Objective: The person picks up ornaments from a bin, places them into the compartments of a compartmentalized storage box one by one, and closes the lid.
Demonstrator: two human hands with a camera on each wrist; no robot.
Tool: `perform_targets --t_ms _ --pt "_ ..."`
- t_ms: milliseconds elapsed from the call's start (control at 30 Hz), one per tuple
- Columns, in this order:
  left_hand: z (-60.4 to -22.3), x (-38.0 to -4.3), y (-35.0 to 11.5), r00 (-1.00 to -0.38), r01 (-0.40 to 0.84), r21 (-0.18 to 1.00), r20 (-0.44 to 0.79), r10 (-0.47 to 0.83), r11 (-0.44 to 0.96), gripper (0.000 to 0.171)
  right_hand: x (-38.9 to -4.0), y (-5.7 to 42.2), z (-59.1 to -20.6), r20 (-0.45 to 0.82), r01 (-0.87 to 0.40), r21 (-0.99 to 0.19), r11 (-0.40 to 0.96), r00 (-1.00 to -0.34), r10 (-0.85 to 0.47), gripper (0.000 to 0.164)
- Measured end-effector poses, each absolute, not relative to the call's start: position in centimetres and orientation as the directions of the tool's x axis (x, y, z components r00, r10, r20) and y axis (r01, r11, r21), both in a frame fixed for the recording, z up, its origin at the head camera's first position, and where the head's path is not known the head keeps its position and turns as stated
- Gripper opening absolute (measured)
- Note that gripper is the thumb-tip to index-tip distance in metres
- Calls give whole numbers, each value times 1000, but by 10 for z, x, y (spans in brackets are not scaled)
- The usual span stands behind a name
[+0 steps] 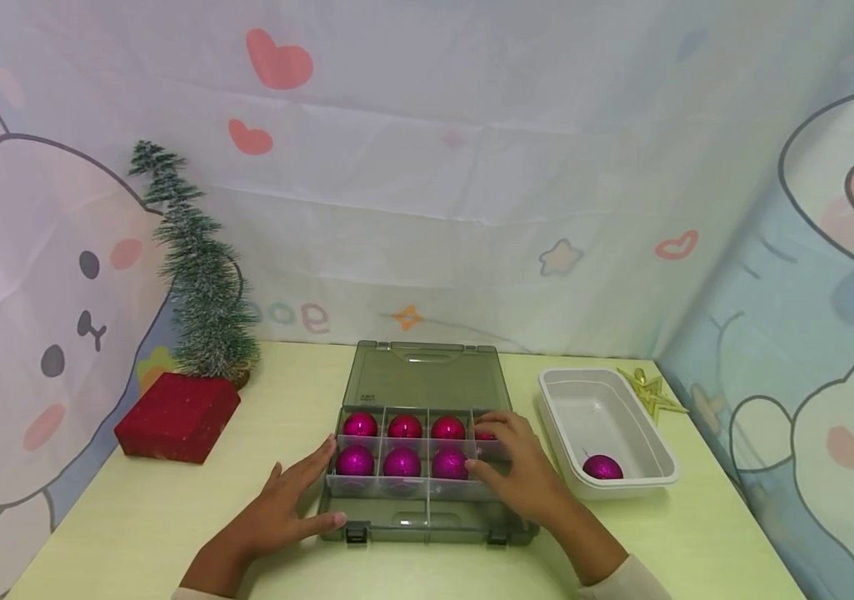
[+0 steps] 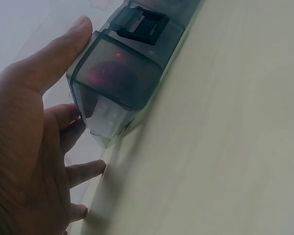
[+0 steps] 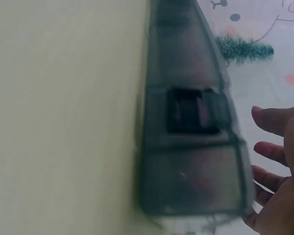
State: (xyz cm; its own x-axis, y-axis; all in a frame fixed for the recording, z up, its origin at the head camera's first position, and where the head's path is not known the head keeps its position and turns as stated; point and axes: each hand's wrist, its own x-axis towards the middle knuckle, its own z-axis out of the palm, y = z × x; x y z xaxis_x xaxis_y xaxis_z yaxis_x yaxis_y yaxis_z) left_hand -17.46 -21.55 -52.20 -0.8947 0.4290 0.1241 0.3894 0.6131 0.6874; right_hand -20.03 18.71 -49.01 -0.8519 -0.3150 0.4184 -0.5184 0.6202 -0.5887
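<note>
A grey-green transparent compartment box (image 1: 389,507) lies with its lid (image 1: 427,379) tipped back. Shiny red balls (image 1: 405,427) fill its back row, the rightmost partly covered by fingers. Three glittery purple balls (image 1: 402,462) sit in the row before it; my right hand covers part of that row's right end. My left hand (image 1: 280,508) lies along the box's left side, fingers extended, thumb by the front corner; the left wrist view shows its fingertips against the box wall (image 2: 115,73). Over the right compartments hovers my right hand (image 1: 520,467), fingers spread and loosely bent, nothing visible between them.
To the right stands a white plastic tub (image 1: 595,408) with one purple glitter ball (image 1: 602,467) inside. A gold star ornament (image 1: 651,393) lies behind it. On the left are a small frosted tree (image 1: 205,275) and a red velvety block (image 1: 177,417). A printed curtain (image 1: 412,208) encloses the table.
</note>
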Motion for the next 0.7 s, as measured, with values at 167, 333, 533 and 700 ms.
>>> perform_targets --t_ms 167,333,533,700 --pt "-519 -173 -215 -892 397 681 126 435 616 101 -202 208 -483 446 -509 -582 633 -852 -275 46" --pt "-518 -172 -216 -890 398 683 127 438 612 101 -205 234 -478 460 -486 -587 648 -858 -227 45" --pt "-522 -174 -216 -895 387 689 120 430 613 102 -208 263 -474 487 -491 -574 655 -848 -209 43" --pt "-525 -176 -216 -894 387 696 122 432 605 101 -210 285 -472 478 -487 -569 662 -851 -216 43"
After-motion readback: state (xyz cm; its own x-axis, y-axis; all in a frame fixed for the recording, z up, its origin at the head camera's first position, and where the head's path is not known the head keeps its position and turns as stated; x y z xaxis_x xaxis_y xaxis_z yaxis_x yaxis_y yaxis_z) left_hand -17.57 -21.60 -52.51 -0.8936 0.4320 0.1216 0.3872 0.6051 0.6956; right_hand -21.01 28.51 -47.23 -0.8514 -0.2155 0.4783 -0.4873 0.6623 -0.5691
